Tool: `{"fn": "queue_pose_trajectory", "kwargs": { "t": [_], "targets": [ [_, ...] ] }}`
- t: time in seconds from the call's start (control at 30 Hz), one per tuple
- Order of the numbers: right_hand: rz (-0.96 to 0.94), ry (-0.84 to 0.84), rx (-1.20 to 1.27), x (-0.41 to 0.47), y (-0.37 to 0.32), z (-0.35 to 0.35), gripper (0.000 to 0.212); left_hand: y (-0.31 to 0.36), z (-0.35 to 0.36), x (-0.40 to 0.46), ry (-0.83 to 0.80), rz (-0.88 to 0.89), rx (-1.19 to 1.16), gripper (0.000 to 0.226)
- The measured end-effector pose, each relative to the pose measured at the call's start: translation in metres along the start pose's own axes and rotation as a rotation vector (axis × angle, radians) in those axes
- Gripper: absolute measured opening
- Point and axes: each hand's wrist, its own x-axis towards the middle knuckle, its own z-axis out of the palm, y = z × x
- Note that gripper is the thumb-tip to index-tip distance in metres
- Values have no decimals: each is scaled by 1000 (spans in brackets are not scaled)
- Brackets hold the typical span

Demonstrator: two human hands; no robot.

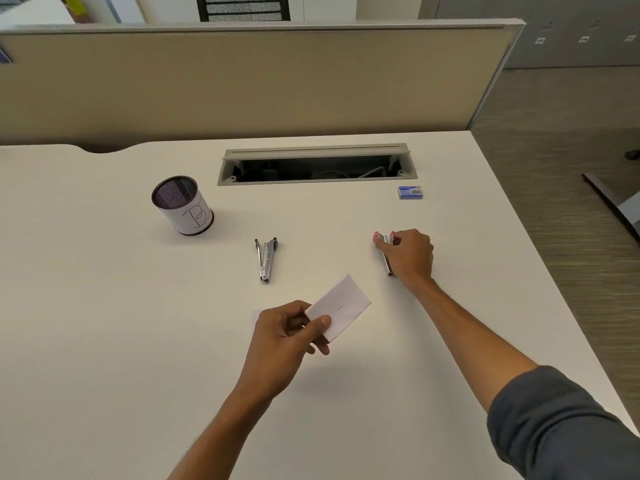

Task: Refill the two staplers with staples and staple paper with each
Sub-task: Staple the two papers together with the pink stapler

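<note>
My left hand (287,336) pinches a folded white paper (341,306) above the desk; a small staple shows near the paper's middle. Under that hand the corner of another white sheet (257,315) peeks out on the desk. A black and silver stapler (266,258) lies on the desk ahead of it, its arms spread apart. To the right, my right hand (408,256) grips a pink and silver stapler (383,241) that rests on the desk, mostly hidden by the fingers. A small blue staple box (410,192) sits farther back on the right.
A black mesh pen cup (183,205) with a white label stands at the back left. An open grey cable tray (317,166) is set into the white desk (104,323) near the beige partition (242,81). The desk's right edge drops to carpet.
</note>
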Motion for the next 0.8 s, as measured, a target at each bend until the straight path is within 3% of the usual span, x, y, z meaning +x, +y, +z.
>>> {"fn": "queue_pose_trajectory", "kwargs": {
  "t": [0.3, 0.47, 0.63, 0.8],
  "targets": [
    [-4, 16, -66, -2, -4, -8, 66, 1, 1, -3, -6, 9, 19, 9],
    [-72, 55, 43, -35, -14, -32, 46, 4, 0, -9, -17, 33, 16, 9],
    [-89, -208, 522, -106, -43, -73, 27, 9, -2, -17, -29, 73, 12, 8],
    [-118, -450, 677, -163, -55, -110, 19, 14, 1, -30, -48, 92, -19, 9]
  ]
}}
